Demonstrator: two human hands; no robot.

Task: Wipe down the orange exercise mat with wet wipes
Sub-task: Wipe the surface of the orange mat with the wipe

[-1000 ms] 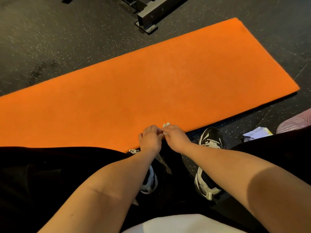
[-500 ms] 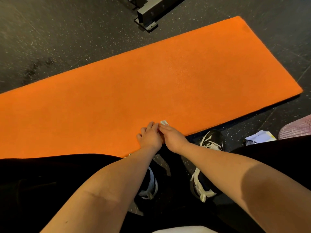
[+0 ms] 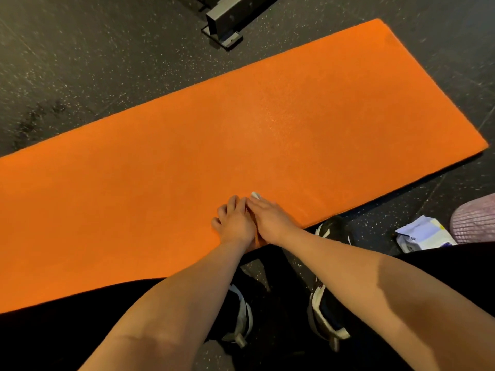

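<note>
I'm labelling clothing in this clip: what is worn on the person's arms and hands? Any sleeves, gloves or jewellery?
The left forearm and right forearm are bare, and no sleeve shows anywhere in frame. The left hand and right hand have no gloves. No watch, bracelet or ring is visible on either.

exercise mat (image 3: 187, 156) flat on floor (image 3: 80, 62) | left hand (image 3: 235, 223) + right hand (image 3: 270, 218) touching side by side on mat's near edge | wipe (image 3: 255, 195) under right fingertips | wipe pack (image 3: 423, 236) on floor right of hands, off mat | equipment base (image 3: 230, 20) behind mat
</note>
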